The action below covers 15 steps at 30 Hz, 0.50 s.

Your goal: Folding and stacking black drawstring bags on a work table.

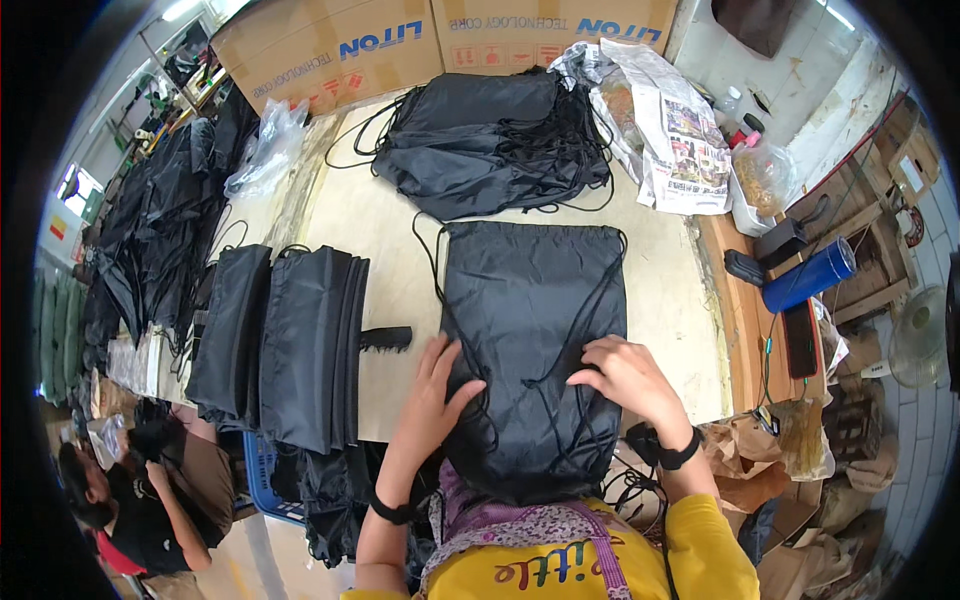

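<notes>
A black drawstring bag (535, 300) lies flat on the pale tabletop, its corded mouth at the far side and its bottom hanging toward my body. Thin black cords run down over its face. My left hand (438, 388) rests on the bag's left edge, thumb apart from the fingers. On the right edge lies my right hand (632, 375), its fingers reaching inward over the fabric and thumb spread. Neither hand visibly grips anything. Beyond the bag sits a heaped pile of black drawstring bags (480, 140). Folded black bags (305, 340) form stacks left of my left hand.
Cardboard boxes (350, 50) close off the table's back. Newspaper (680, 130), a blue tumbler (810, 275) and a phone (800, 340) are at the right. More black fabric (160, 220) hangs at the left, where a seated person (150, 500) works below. A blue basket (265, 480) stands under the table edge.
</notes>
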Each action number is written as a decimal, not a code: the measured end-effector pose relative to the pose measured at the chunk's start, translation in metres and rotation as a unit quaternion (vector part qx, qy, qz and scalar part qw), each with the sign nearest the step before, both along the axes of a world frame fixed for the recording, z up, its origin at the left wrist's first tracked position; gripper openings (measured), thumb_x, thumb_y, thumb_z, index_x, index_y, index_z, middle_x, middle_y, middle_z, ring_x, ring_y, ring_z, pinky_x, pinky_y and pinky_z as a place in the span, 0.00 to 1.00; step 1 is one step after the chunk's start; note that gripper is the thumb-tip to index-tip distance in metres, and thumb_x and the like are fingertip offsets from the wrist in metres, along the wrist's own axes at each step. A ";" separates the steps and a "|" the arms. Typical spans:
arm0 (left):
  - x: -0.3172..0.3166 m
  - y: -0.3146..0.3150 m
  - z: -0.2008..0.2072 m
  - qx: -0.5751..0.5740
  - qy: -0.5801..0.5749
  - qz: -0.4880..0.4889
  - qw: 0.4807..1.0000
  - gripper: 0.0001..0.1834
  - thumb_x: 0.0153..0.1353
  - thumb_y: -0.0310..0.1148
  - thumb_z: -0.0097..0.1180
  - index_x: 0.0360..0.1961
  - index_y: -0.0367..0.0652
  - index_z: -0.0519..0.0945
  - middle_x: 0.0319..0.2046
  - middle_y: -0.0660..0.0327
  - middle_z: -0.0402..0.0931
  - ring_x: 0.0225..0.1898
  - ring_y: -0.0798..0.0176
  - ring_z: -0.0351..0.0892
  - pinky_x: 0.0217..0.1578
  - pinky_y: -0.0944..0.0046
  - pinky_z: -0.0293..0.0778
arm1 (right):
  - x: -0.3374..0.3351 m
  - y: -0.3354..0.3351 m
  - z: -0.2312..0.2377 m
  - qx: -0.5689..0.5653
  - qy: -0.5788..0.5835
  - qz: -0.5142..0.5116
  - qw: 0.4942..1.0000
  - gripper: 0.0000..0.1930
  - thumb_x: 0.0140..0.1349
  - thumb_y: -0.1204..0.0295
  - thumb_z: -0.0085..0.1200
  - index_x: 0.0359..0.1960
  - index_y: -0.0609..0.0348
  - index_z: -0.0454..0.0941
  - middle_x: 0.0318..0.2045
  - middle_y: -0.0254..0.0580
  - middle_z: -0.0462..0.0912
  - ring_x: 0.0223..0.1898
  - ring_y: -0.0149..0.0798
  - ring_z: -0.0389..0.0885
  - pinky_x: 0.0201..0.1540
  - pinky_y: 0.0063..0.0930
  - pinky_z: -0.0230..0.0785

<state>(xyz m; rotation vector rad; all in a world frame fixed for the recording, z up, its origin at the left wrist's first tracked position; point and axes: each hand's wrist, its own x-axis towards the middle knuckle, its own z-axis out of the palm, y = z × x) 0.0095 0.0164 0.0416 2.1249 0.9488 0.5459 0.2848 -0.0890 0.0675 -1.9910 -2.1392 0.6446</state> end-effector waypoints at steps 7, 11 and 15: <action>0.045 0.005 -0.050 0.256 0.127 -0.124 0.950 0.53 0.53 0.65 0.54 0.65 0.28 0.60 0.67 0.35 0.53 0.68 0.32 0.53 0.67 0.43 0.51 | -0.009 -0.022 -0.040 0.151 0.053 -0.049 0.986 0.37 0.53 0.59 0.64 0.62 0.64 0.65 0.62 0.57 0.66 0.66 0.55 0.62 0.65 0.41 0.60; 0.041 -0.027 -0.023 0.050 0.080 -0.374 0.923 0.45 0.59 0.59 0.54 0.69 0.41 0.59 0.70 0.40 0.47 0.72 0.38 0.46 0.69 0.46 0.48 | -0.010 -0.022 -0.043 0.162 0.042 -0.022 0.986 0.39 0.54 0.60 0.64 0.65 0.63 0.62 0.68 0.55 0.59 0.69 0.56 0.57 0.68 0.40 0.57; 0.039 0.012 0.004 -0.110 -0.007 -0.302 0.947 0.28 0.66 0.45 0.53 0.63 0.42 0.69 0.68 0.45 0.56 0.70 0.45 0.55 0.67 0.54 0.55 | -0.007 -0.025 -0.035 0.138 0.143 -0.115 0.973 0.33 0.57 0.65 0.62 0.63 0.63 0.65 0.67 0.55 0.61 0.65 0.56 0.63 0.63 0.39 0.64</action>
